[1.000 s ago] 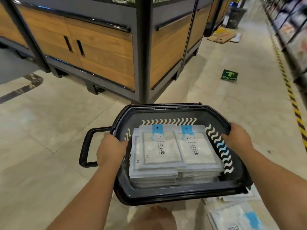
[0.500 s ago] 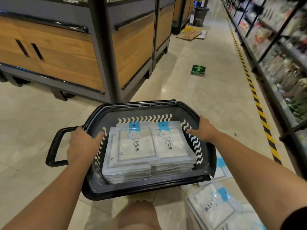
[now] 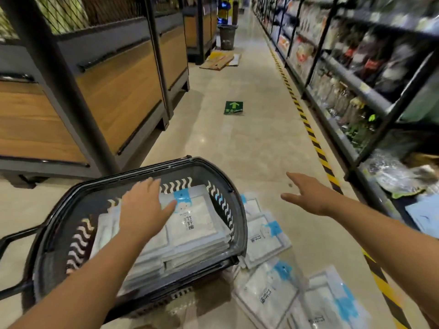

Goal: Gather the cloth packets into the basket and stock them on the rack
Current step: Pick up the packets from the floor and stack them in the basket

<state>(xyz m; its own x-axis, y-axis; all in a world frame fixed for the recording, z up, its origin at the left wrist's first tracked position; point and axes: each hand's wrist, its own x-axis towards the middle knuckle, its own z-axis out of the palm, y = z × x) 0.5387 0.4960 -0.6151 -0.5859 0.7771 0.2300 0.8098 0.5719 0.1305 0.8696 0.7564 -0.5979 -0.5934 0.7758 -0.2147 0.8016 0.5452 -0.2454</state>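
Note:
A black plastic basket [image 3: 228, 186] sits low in front of me, filled with two stacks of white cloth packets [image 3: 199, 222] with blue tags. My left hand [image 3: 142, 210] lies flat, fingers straight, over the left stack inside the basket. My right hand [image 3: 306, 195] hovers open above the floor to the right of the basket, holding nothing. More cloth packets [image 3: 268, 236] lie scattered on the floor to the right of the basket and nearer me [image 3: 316, 302]. The rack [image 3: 351, 91] of shelves runs along the right side of the aisle.
Wooden display cabinets [image 3: 118, 91] with black frames stand on the left. A yellow-black floor stripe [image 3: 316, 143] edges the rack. A green arrow sticker [image 3: 234, 107] marks the floor ahead. Flattened cardboard [image 3: 218, 60] and a bin [image 3: 227, 36] lie farther down the aisle.
Both hands have let go of the basket rim. The left hand moved onto the packets inside; the right swung out to the right. My view turned right, toward the aisle and rack.

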